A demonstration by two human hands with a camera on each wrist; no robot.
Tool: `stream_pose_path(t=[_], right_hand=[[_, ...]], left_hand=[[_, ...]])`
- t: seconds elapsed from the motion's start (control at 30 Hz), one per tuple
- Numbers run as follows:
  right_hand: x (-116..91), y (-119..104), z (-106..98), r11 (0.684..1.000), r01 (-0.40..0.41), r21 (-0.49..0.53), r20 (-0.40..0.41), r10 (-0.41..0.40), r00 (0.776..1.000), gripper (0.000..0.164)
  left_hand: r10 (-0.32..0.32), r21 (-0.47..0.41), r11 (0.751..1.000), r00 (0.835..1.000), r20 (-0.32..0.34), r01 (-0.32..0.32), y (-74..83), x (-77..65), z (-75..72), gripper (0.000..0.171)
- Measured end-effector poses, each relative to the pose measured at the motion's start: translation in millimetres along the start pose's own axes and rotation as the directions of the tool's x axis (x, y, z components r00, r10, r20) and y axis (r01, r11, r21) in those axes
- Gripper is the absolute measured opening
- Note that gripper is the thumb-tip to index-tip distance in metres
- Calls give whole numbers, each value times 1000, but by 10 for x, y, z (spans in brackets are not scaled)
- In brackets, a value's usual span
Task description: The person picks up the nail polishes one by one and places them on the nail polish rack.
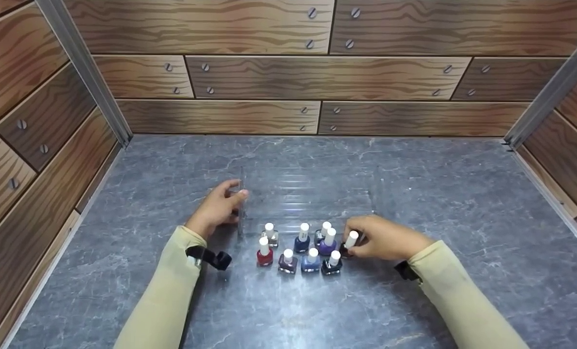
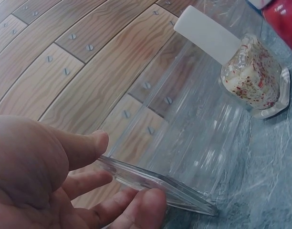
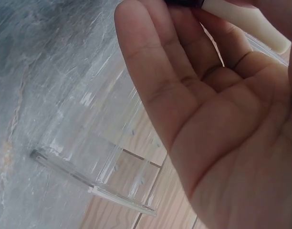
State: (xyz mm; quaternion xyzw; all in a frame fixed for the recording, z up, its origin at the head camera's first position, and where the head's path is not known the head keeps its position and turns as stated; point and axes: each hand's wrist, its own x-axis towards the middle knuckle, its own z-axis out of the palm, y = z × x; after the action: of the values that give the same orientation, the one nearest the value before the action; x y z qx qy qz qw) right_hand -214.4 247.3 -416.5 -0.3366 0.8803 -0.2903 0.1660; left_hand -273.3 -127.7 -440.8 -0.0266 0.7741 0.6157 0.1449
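Note:
With thumb and fingers on either side of its left end panel, my left hand grips a clear plastic tiered rack; the left wrist view shows the panel's edge between them. My right hand pinches a dark nail polish bottle with a white cap, at the right end of a group of bottles. In the right wrist view, fingers mostly hide this bottle. Nearest my left hand stand a glitter nail polish bottle and a red nail polish bottle.
Several more white-capped bottles stand in front of the rack: dark blue, purple, plum, light blue and black. Another dark one is partly hidden behind the purple. Wood-patterned walls enclose the grey marbled surface.

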Motion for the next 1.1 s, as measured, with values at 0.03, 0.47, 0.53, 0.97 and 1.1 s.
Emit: stream_pose_path(t=[0.03, 0.47, 0.53, 0.97, 1.1], right_hand=[[0, 2, 3, 1000, 2, 1, -2, -2, 1000, 17], [-13, -5, -4, 1000, -9, -24, -5, 9, 1000, 17], [-9, -3, -3, 1000, -8, -19, -1, 8, 1000, 18], [3, 28, 0, 1000, -20, 11, 10, 20, 1000, 20], [11, 33, 5, 1000, -6, 16, 8, 6, 1000, 19]], left_hand=[[0, 2, 1000, 1000, 1, 0, -1, 3, 3, 58], [2, -10, 1000, 1000, 11, -2, -8, 25, 19, 59], [0, 2, 1000, 1000, 7, 0, -16, 24, 14, 60], [-5, -3, 1000, 1000, 11, 5, -21, 30, 2, 59], [0, -3, 1000, 1000, 19, 0, -34, 47, -10, 58]])
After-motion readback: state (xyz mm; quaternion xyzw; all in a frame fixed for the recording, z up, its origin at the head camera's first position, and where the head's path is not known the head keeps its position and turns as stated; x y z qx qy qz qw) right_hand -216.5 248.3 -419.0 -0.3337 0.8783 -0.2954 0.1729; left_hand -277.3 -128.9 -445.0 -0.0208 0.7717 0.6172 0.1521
